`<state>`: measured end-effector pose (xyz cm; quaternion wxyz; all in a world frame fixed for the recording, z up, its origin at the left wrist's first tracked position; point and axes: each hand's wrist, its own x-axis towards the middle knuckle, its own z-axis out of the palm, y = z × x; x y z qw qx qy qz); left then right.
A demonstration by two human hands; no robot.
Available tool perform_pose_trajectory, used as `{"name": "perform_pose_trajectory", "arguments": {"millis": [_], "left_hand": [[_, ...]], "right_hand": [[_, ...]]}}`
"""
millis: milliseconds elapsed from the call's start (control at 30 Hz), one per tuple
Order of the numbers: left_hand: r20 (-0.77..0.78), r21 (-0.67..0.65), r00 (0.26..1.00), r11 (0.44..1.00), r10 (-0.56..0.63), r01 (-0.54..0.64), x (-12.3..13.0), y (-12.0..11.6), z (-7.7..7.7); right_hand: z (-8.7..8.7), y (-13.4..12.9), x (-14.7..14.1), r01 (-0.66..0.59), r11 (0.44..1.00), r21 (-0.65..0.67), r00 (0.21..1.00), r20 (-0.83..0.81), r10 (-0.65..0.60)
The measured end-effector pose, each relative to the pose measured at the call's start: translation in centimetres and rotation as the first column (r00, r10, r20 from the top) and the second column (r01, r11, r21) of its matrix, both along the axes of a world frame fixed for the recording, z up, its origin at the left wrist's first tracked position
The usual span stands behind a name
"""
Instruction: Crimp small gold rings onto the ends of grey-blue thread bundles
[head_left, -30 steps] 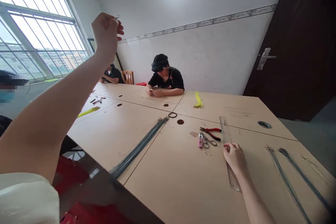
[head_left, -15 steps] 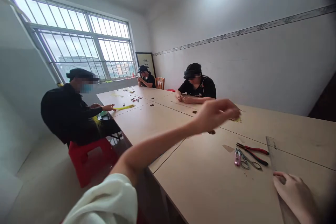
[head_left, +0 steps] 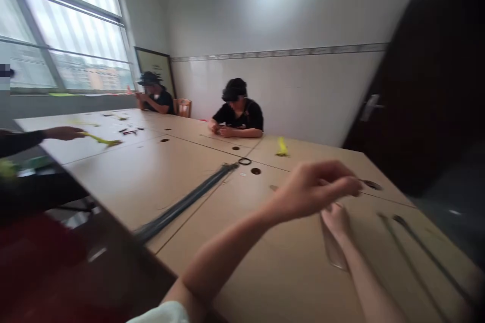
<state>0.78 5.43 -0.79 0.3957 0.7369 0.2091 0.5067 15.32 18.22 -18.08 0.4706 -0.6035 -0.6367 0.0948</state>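
Note:
Raised over the table, my left hand [head_left: 322,186] has its thumb and fingers pinched together; anything between the fingertips is too small to make out. Below and partly behind it, my right hand [head_left: 337,222] is closed at the clear ruler [head_left: 335,257], which lies flat on the table [head_left: 242,267]. My left hand hides some of its fingers. Left of my hands lies a long dark bundle [head_left: 185,206], with a black ring [head_left: 245,161] near its far end. A small yellow bundle [head_left: 282,147] stands out farther back.
Two long thin dark strands [head_left: 428,252] lie at the right. One person [head_left: 240,111] sits across the table, another [head_left: 155,96] at the far left. At the left edge, a co-worker's hand [head_left: 64,133] holds a yellow bundle [head_left: 102,140]. Round holes [head_left: 256,171] dot the tabletop.
The view has swung right, bringing a dark door and the dark bundle into sight. The pliers and scissors are not visible now. My two hands appear closer together.

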Motion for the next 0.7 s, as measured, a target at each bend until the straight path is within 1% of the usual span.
{"name": "perform_pose_trajectory", "arguments": {"millis": [33, 67, 100, 167, 233, 267, 333, 400, 433, 467, 533, 600, 700], "left_hand": [[-0.064, -0.005, 0.995, 0.997, 0.075, -0.075, -0.4, 0.2, 0.1], [-0.07, -0.005, 0.993, 0.995, 0.1, -0.101, -0.8, 0.4, 0.2], [-0.071, 0.002, 0.992, 0.995, 0.1, -0.1, -1.2, 0.5, 0.4], [-0.083, 0.011, 0.99, 0.993, 0.117, -0.116, -1.9, 0.5, 0.7], [-0.098, 0.012, 0.987, 0.991, 0.131, -0.131, -2.4, 0.2, 1.0], [-0.106, 0.015, 0.984, 0.99, 0.141, -0.14, -2.6, 0.0, 1.1], [-0.132, 0.03, 0.976, 0.985, 0.174, -0.172, -2.7, -0.6, 1.2], [-0.171, 0.061, 0.961, 0.975, 0.219, -0.212, -2.6, -1.2, 1.3], [-0.196, 0.08, 0.95, 0.97, 0.243, -0.232, -2.4, -1.5, 1.3], [-0.216, 0.104, 0.939, 0.962, 0.269, -0.252, -2.2, -1.8, 1.2], [-0.24, 0.161, 0.916, 0.944, 0.321, -0.289, -1.8, -2.4, 1.1], [-0.239, 0.231, 0.898, 0.92, 0.37, -0.318, -1.4, -2.8, 0.9], [-0.221, 0.31, 0.887, 0.892, 0.405, -0.33, -1.1, -3.0, 0.7]], "right_hand": [[0.6, -0.3, 1.5, 0.028, 1.0, -0.015, 0.999, -0.025, -0.028], [1.6, -0.6, 2.6, 0.048, 0.999, -0.017, 0.997, -0.054, -0.049], [2.8, -0.8, 3.3, 0.054, 0.999, -0.009, 0.995, -0.085, -0.054], [5.9, -1.4, 3.7, 0.007, 1.0, 0.029, 0.989, -0.15, -0.003], [9.7, -2.7, 3.2, -0.126, 0.988, 0.083, 0.972, -0.19, 0.14], [11.6, -3.7, 2.8, -0.213, 0.971, 0.107, 0.953, -0.198, 0.231], [15.1, -6.3, 2.2, -0.396, 0.91, 0.126, 0.891, -0.185, 0.414], [17.5, -9.2, 1.8, -0.54, 0.836, 0.102, 0.82, -0.159, 0.549], [18.3, -10.6, 1.8, -0.584, 0.807, 0.087, 0.794, -0.145, 0.59], [18.9, -11.7, 1.7, -0.61, 0.79, 0.065, 0.779, -0.129, 0.613], [19.4, -13.4, 1.8, -0.638, 0.77, 0.018, 0.766, -0.091, 0.637], [19.5, -14.3, 1.8, -0.641, 0.768, -0.008, 0.767, -0.058, 0.639], [19.6, -14.7, 2.0, -0.64, 0.768, -0.023, 0.768, -0.01, 0.64]]}}
